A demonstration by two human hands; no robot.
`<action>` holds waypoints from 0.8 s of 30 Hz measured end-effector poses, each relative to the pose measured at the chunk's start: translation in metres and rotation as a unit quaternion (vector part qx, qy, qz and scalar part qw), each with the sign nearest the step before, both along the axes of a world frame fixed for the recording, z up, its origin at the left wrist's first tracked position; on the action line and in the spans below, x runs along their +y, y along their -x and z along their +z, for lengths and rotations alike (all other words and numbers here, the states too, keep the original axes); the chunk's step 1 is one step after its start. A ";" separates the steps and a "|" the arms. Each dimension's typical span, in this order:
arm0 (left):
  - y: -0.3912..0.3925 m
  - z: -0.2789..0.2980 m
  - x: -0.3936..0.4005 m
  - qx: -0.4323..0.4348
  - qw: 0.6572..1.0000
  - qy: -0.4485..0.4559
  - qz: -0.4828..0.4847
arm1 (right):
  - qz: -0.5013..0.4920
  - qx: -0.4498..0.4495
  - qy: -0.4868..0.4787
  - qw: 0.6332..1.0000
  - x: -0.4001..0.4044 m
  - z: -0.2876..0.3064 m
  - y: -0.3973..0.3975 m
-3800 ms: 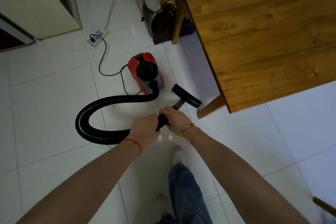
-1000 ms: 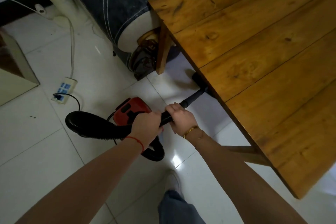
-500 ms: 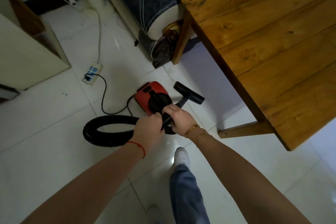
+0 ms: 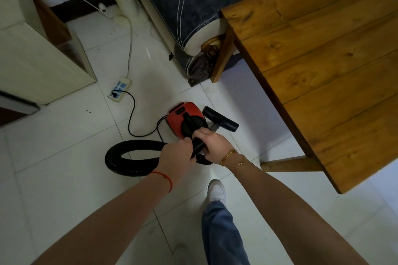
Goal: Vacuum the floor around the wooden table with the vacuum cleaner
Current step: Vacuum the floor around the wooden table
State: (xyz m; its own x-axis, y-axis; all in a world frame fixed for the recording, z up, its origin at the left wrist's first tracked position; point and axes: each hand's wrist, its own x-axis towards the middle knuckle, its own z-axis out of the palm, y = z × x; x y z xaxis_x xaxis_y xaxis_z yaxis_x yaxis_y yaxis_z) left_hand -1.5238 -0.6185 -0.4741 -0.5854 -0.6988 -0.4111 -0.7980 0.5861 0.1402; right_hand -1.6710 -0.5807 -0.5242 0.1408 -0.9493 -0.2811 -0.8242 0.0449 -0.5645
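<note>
Vacuum cleaner (image 4: 185, 121), a small red canister, sits on the white tiled floor (image 4: 64, 146) just beside the open side of the wooden table (image 4: 323, 60), nearer its far leg (image 4: 221, 58) than its near leg (image 4: 288, 163). Its black ribbed hose (image 4: 129, 157) loops away from the table and returns to the hands. The brush nozzle (image 4: 221, 119) lies between the canister and the table edge, low over the tiles; contact with the floor cannot be confirmed.

Grip state: the left hand (image 4: 176, 157) is wrapped fully around the hose end, and the right hand (image 4: 213, 146) is closed around the tube just ahead of it, toward the table. Both hold firmly, with no gap visible.

Procedure for this step, as judged from the layout:
- Keep the nozzle flat on the tiles so suction is not lost.
- Steer with the right hand; use the left hand to feed and support the hose.
- Work in overlapping strokes along the table edge, then reach under the top and around each leg.
- Keep the power cord (image 4: 133, 114), which runs from the power strip (image 4: 119, 90) away from the table, clear of the nozzle and slack.
- Keep the shoe (image 4: 216, 189) off the hose loop.
</note>
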 end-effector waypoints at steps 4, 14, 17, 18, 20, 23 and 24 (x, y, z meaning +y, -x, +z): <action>0.029 -0.001 -0.016 -0.018 1.000 -0.006 -0.001 | 0.008 -0.004 -0.010 1.000 -0.018 -0.002 0.027; 0.100 -0.004 -0.072 -0.028 1.000 0.004 0.011 | 0.020 0.016 -0.022 0.999 -0.079 -0.009 0.096; 0.117 -0.007 -0.087 -0.031 0.999 0.004 0.021 | 0.021 0.014 -0.028 0.999 -0.095 -0.011 0.113; 0.123 -0.008 -0.092 -0.035 0.999 0.008 0.023 | 0.021 0.012 -0.031 0.999 -0.100 -0.012 0.118; 0.132 -0.010 -0.099 -0.047 0.998 0.012 0.025 | 0.022 0.007 -0.037 0.999 -0.109 -0.013 0.128; 0.141 -0.010 -0.106 -0.056 0.998 0.005 0.033 | 0.028 0.002 -0.042 0.999 -0.117 -0.012 0.139; 0.143 -0.009 -0.107 -0.058 0.998 0.001 0.032 | 0.031 0.002 -0.044 0.999 -0.118 -0.011 0.141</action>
